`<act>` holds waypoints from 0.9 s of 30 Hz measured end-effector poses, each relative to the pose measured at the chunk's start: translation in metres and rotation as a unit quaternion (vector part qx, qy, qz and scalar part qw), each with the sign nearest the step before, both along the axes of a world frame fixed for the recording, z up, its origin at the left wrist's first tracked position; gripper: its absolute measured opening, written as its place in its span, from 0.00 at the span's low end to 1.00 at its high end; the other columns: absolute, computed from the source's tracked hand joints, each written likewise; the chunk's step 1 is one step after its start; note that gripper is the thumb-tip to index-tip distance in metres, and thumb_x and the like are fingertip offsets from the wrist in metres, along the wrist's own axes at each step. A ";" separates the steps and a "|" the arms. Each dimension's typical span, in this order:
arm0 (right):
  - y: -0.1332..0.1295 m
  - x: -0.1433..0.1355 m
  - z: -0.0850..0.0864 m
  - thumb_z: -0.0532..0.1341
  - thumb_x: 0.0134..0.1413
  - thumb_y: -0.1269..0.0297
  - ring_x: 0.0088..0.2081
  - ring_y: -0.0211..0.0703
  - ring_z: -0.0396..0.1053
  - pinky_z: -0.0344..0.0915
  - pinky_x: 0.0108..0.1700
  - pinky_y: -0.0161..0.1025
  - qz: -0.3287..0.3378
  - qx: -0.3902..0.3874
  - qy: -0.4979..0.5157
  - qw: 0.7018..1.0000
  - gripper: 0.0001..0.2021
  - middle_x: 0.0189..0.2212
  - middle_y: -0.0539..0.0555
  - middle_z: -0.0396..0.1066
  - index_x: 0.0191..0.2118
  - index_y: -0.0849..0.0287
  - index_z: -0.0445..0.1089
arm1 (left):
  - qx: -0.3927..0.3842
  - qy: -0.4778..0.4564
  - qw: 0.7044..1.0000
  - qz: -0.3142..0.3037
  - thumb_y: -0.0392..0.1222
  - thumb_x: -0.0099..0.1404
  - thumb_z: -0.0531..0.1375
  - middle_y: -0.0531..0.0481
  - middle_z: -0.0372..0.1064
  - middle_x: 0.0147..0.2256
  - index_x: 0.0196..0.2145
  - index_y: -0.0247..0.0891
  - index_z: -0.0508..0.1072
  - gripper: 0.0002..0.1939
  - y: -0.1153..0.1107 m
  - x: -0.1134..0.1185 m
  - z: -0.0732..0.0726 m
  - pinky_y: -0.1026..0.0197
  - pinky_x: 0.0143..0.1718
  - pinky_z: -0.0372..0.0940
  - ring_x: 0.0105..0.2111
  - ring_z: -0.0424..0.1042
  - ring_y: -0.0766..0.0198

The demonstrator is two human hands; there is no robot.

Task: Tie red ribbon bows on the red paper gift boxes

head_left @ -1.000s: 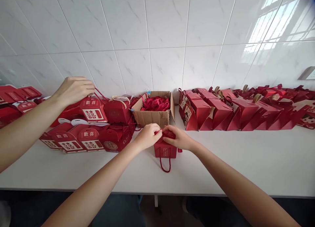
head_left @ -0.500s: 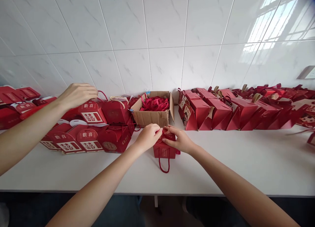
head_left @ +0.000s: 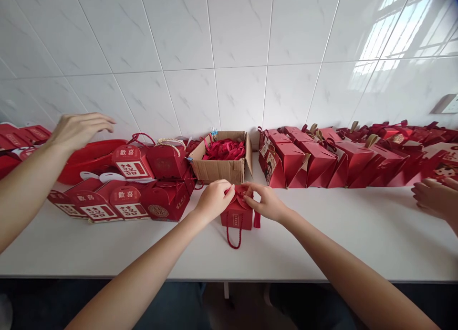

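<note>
Left hand (head_left: 216, 198) pinches ribbon (head_left: 256, 219) atop the near box (head_left: 236, 216); right hand (head_left: 265, 202) touches there too — grip unclear. Seemingly fastening — next likely calls for even tension.

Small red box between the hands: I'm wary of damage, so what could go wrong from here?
The left hand and right hand are at the top of the small red box, so pressing hard might crease it. Its rope handle loops in front and could snag. A co-worker's hand hovers near the boxes at left and might knock one.
</note>
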State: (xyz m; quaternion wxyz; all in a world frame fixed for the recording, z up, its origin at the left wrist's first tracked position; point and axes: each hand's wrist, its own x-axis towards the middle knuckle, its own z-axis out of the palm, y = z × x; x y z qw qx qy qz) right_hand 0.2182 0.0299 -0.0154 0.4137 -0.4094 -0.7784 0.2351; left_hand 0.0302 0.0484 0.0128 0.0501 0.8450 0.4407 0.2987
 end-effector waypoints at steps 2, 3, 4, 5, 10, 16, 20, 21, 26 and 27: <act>0.001 0.000 0.000 0.57 0.52 0.69 0.53 0.51 0.68 0.63 0.50 0.46 0.004 -0.003 -0.005 1.000 0.07 0.40 0.57 0.74 0.26 0.55 0.60 | 0.002 0.000 1.000 0.000 0.38 0.66 0.48 0.52 0.60 0.22 0.17 0.39 0.55 0.18 0.001 0.000 -0.002 0.62 0.28 0.53 0.24 0.60 0.66; 0.001 0.000 0.000 0.56 0.52 0.70 0.52 0.50 0.68 0.63 0.50 0.46 0.008 -0.003 -0.007 1.000 0.07 0.41 0.57 0.73 0.25 0.56 0.59 | 0.003 0.000 1.000 0.000 0.38 0.65 0.48 0.52 0.60 0.22 0.17 0.39 0.55 0.18 0.001 0.000 -0.003 0.62 0.29 0.54 0.25 0.61 0.65; 0.001 -0.001 0.000 0.56 0.51 0.71 0.52 0.50 0.67 0.63 0.50 0.46 0.014 -0.002 -0.010 1.000 0.07 0.43 0.58 0.73 0.25 0.56 0.58 | 0.003 0.000 1.000 -0.001 0.37 0.65 0.48 0.51 0.61 0.23 0.17 0.39 0.55 0.18 0.002 0.001 -0.004 0.62 0.29 0.55 0.26 0.61 0.65; 0.002 -0.001 -0.001 0.55 0.51 0.72 0.53 0.50 0.67 0.63 0.50 0.46 0.020 -0.001 -0.013 1.000 0.08 0.45 0.59 0.72 0.24 0.56 0.58 | 0.004 -0.001 1.000 -0.001 0.37 0.65 0.49 0.50 0.62 0.24 0.18 0.39 0.55 0.18 0.002 0.001 -0.005 0.62 0.30 0.55 0.27 0.62 0.64; -0.001 -0.001 0.001 0.54 0.51 0.74 0.54 0.52 0.65 0.63 0.49 0.47 0.047 -0.003 -0.029 0.998 0.11 0.49 0.62 0.68 0.22 0.56 0.55 | 0.004 -0.009 1.000 0.002 0.35 0.63 0.49 0.50 0.60 0.23 0.17 0.39 0.52 0.18 0.003 0.002 -0.009 0.61 0.29 0.54 0.27 0.61 0.63; -0.004 0.000 0.002 0.55 0.53 0.73 0.60 0.51 0.58 0.61 0.54 0.48 0.057 0.000 -0.033 0.998 0.10 0.49 0.61 0.67 0.24 0.56 0.55 | -0.012 -0.036 0.999 0.011 0.32 0.59 0.51 0.52 0.57 0.20 0.15 0.39 0.50 0.18 -0.001 0.003 -0.007 0.61 0.28 0.52 0.26 0.59 0.63; -0.008 0.006 -0.010 0.56 0.58 0.63 0.65 0.51 0.48 0.59 0.57 0.51 -0.002 -0.009 0.032 0.999 0.07 0.56 0.62 0.59 0.30 0.56 0.58 | -0.052 -0.067 0.996 0.014 0.38 0.61 0.54 0.50 0.66 0.25 0.16 0.38 0.56 0.17 -0.004 -0.005 -0.002 0.62 0.32 0.58 0.27 0.64 0.65; -0.010 0.008 -0.014 0.56 0.58 0.59 0.64 0.52 0.50 0.61 0.56 0.51 -0.012 -0.039 0.064 0.997 0.07 0.57 0.61 0.58 0.33 0.56 0.59 | -0.065 -0.074 0.995 0.017 0.41 0.61 0.54 0.49 0.68 0.27 0.16 0.37 0.58 0.17 -0.005 -0.009 0.000 0.63 0.32 0.59 0.28 0.65 0.65; -0.029 0.021 -0.027 0.60 0.54 0.49 0.45 0.46 0.71 0.70 0.44 0.46 -0.007 -0.235 0.145 0.961 0.23 0.59 0.61 0.55 0.50 0.53 0.56 | -0.141 -0.073 0.987 0.026 0.52 0.60 0.57 0.54 0.65 0.22 0.19 0.37 0.64 0.19 -0.007 -0.035 0.014 0.64 0.26 0.56 0.24 0.63 0.66; -0.033 0.023 -0.028 0.62 0.52 0.49 0.42 0.44 0.72 0.70 0.43 0.46 -0.006 -0.255 0.141 0.956 0.26 0.59 0.62 0.55 0.52 0.53 0.55 | -0.156 -0.068 0.985 0.024 0.53 0.59 0.58 0.55 0.63 0.21 0.20 0.36 0.65 0.19 -0.008 -0.040 0.018 0.65 0.25 0.55 0.23 0.62 0.66</act>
